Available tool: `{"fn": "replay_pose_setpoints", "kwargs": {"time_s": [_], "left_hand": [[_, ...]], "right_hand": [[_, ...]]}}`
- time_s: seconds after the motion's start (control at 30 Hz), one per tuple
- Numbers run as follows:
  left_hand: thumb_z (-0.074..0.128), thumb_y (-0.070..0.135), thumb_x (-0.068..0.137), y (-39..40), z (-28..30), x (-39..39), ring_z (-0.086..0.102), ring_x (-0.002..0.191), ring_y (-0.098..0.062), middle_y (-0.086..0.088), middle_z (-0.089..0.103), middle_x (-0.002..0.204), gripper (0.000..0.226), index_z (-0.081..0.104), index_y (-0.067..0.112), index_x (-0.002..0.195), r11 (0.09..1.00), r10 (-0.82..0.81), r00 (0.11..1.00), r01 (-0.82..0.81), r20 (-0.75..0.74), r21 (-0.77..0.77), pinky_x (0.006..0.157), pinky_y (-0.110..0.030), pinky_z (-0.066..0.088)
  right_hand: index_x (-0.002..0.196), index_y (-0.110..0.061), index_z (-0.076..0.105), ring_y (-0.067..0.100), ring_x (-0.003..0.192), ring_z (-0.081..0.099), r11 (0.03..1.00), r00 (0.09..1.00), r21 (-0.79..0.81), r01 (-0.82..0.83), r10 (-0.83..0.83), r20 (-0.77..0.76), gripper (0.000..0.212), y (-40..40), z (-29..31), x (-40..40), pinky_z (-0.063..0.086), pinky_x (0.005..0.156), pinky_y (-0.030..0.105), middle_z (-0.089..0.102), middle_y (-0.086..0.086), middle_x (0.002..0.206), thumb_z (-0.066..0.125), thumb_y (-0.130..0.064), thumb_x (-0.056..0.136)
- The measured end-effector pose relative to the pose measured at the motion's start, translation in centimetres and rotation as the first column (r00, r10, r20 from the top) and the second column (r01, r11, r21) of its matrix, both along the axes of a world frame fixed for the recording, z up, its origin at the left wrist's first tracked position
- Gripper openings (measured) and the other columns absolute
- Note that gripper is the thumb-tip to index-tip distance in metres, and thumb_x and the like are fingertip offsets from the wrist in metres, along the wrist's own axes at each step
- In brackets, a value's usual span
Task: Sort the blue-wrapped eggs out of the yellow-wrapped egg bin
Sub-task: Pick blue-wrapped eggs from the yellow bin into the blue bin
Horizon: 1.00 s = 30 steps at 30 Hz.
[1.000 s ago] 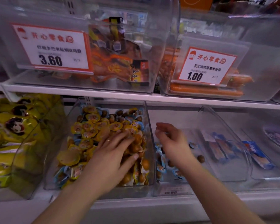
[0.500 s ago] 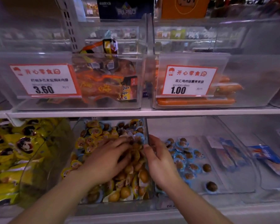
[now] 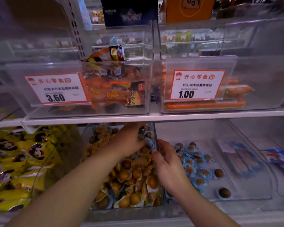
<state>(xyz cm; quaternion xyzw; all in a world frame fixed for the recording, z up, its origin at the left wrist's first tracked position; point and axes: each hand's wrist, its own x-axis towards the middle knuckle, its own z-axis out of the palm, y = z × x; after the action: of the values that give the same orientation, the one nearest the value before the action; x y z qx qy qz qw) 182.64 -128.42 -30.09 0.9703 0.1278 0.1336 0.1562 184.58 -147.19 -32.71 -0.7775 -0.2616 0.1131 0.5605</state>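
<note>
head view: in the lower middle of the frame stands the clear yellow-wrapped egg bin, heaped with yellow-wrapped eggs. the left hand reaches deep into its upper right corner, fingers curled down onto a blue-wrapped egg lying among the yellow ones near the bin's right wall; whether the fingers actually pinch it cannot be told. the right hand sits just beside it, over the wall between the two bins, thumb and fingers bent toward each other close to the same spot; whether anything is clamped between them cannot be told either. to the right, a second clear bin holds a loose scatter of blue-wrapped eggs on its floor. at lower left lie yellow snack packets. on the shelf above, centre frame, two clear boxes carry price tags reading 3.60 and 1.00.
</note>
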Motion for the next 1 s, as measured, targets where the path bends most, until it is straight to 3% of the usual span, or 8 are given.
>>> {"fn": "replay_pose_setpoints", "kwargs": {"time_s": [0.07, 0.17, 0.37, 0.53, 0.7, 0.8, 0.87, 1.0], "left_hand": [[0.075, 0.056, 0.069, -0.2, -0.5, 2.0, 0.056, 0.119, -0.025, -0.001, 0.057, 0.131, 0.076, 0.047, 0.031, 0.135, 0.999, -0.016, 0.98, 0.008, -0.197, -0.045, 0.097, -0.037, 0.049], [0.073, 0.068, 0.061, 0.7, -1.2, 3.3, 0.046, 0.128, -0.031, -0.004, 0.046, 0.145, 0.101, 0.034, 0.031, 0.145, 0.997, 0.058, 0.951, -0.042, -0.303, 0.061, 0.104, -0.045, 0.045], [0.055, 0.07, 0.083, 2.3, -2.3, 3.1, 0.054, 0.118, -0.021, 0.001, 0.052, 0.135, 0.058, 0.042, 0.043, 0.132, 0.998, -0.048, 0.986, 0.04, -0.16, -0.048, 0.098, -0.042, 0.049], [0.063, 0.065, 0.071, 1.6, -1.9, 2.9, 0.056, 0.089, -0.012, 0.012, 0.048, 0.108, 0.04, 0.046, 0.043, 0.101, 0.991, -0.122, 0.979, 0.128, -0.16, 0.029, 0.075, -0.041, 0.056], [0.066, 0.06, 0.077, 0.6, -1.6, 4.2, 0.058, 0.093, -0.022, 0.003, 0.044, 0.126, 0.053, 0.04, 0.038, 0.118, 0.986, -0.028, 0.956, 0.075, -0.293, 0.15, 0.067, -0.034, 0.049], [0.062, 0.052, 0.085, 0.0, -2.0, 4.5, 0.059, 0.101, -0.027, -0.002, 0.045, 0.129, 0.054, 0.04, 0.032, 0.129, 0.983, 0.005, 0.965, 0.043, -0.264, 0.176, 0.073, -0.035, 0.05], [0.061, 0.042, 0.089, 0.2, -1.9, 3.9, 0.059, 0.103, -0.025, -0.002, 0.054, 0.123, 0.035, 0.049, 0.031, 0.12, 0.996, -0.005, 0.987, 0.02, -0.158, 0.09, 0.079, -0.036, 0.052], [0.068, 0.027, 0.091, 1.9, 0.1, 1.3, 0.062, 0.1, -0.01, 0.005, 0.068, 0.106, 0.007, 0.066, 0.027, 0.098, 0.954, 0.06, 0.998, -0.055, 0.009, -0.293, 0.091, -0.027, 0.05]], "right_hand": [[0.137, -0.031, 0.051, 0.008, 0.116, 0.056, 1.0, 1.0, 0.0, 0.006, -0.006, 0.012, 0.038, -0.1, -0.1, 0.1, 0.046, 0.104, 0.038, 0.056, -0.006, 0.131, 0.053, -0.032, 0.099], [0.135, -0.032, 0.052, 0.001, 0.113, 0.054, 1.0, 1.0, -0.003, 0.004, -0.004, 0.027, 0.036, -0.1, -0.2, 0.2, 0.045, 0.102, 0.03, 0.056, -0.008, 0.129, 0.052, -0.036, 0.1], [0.134, -0.034, 0.051, 0.009, 0.116, 0.055, 1.0, 1.0, -0.007, 0.004, -0.004, 0.021, 0.036, 0.0, 0.0, 0.0, 0.045, 0.105, 0.039, 0.056, -0.007, 0.128, 0.051, -0.032, 0.097], [0.135, -0.033, 0.05, 0.007, 0.115, 0.056, 1.0, 1.0, 0.006, 0.009, -0.009, -0.004, 0.039, 0.1, 0.0, -0.2, 0.047, 0.103, 0.039, 0.056, -0.009, 0.128, 0.051, -0.034, 0.096], [0.135, -0.035, 0.05, 0.007, 0.115, 0.055, 1.0, 1.0, 0.001, 0.001, -0.001, -0.017, 0.038, 0.0, 0.1, -0.2, 0.047, 0.103, 0.04, 0.056, -0.011, 0.127, 0.051, -0.035, 0.096], [0.134, -0.036, 0.05, 0.008, 0.115, 0.055, 1.0, 1.0, 0.0, -0.001, 0.001, -0.021, 0.038, -0.1, 0.2, -0.2, 0.047, 0.103, 0.041, 0.056, -0.01, 0.126, 0.05, -0.035, 0.096], [0.135, -0.038, 0.049, 0.008, 0.116, 0.055, 1.0, 1.0, -0.009, -0.005, 0.004, -0.021, 0.042, -0.1, 0.3, -0.3, 0.047, 0.103, 0.041, 0.056, -0.011, 0.127, 0.049, -0.04, 0.093], [0.137, -0.038, 0.046, 0.008, 0.118, 0.054, 1.0, 1.0, -0.015, -0.006, 0.006, -0.028, 0.044, 0.0, 0.0, -0.3, 0.047, 0.104, 0.041, 0.054, -0.013, 0.13, 0.05, -0.042, 0.093]]}}
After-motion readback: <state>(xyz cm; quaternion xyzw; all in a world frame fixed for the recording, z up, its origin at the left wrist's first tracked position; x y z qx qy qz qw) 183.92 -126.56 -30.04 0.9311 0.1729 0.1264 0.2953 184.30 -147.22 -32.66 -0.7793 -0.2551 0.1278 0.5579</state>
